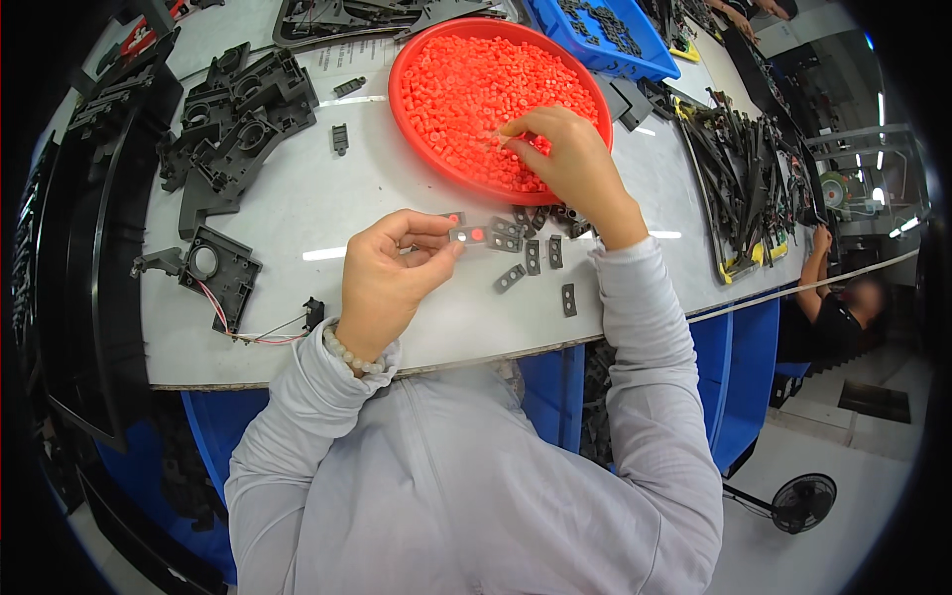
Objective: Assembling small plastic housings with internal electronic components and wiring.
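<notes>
My left hand (389, 273) pinches a small dark grey plastic plate (466, 235) between thumb and fingertips. The plate has round holes, and a red piece sits in one of them; a second bit of grey and red shows just behind it. Over a round red tray (399, 104) heaped with tiny red plastic pieces (486, 84), my right hand (570, 159) has thumb and finger closed together. What lies between those fingertips is too small to make out. Several loose two-hole plates (533, 257) lie on the white table (446, 327) between my hands and to their right.
Black moulded housings (238, 109) lie at the left, one bracket (223, 283) trailing wires. Two small dark parts (340, 139) rest left of the tray. A blue bin (605, 35) stands behind it. Long black parts (734, 169) fill a tray at the right, where another person (833, 307) works.
</notes>
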Available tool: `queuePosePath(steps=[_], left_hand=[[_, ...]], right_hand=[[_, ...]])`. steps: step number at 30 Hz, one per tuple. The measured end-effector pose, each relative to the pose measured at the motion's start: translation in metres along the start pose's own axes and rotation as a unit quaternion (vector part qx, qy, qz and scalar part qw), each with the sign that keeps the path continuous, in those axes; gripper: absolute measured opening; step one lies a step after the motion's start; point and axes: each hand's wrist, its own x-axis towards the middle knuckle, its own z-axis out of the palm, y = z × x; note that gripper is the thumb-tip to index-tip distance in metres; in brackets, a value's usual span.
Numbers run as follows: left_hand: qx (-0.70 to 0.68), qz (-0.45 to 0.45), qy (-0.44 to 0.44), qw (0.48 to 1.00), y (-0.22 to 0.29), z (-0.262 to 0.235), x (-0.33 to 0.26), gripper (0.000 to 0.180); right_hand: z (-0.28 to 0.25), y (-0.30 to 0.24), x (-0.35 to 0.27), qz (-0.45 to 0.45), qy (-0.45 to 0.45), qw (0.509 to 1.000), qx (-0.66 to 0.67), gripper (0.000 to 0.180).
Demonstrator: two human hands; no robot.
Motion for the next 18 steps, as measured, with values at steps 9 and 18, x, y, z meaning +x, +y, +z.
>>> queuePosePath(steps=[9,18], left_hand=[[0.014,-0.001,0.007,1.0,-0.001,0.001,-0.001,0.02],[0.016,0.01,-0.008,1.0,-0.001,0.001,-0.004,0.021]], right_hand=[[0.012,0.01,0.016,0.012,-0.034,0.999,0.0,0.01],[-0.015,-0.061,-0.022,-0.119,-0.077,0.977,0.16,0.015]])
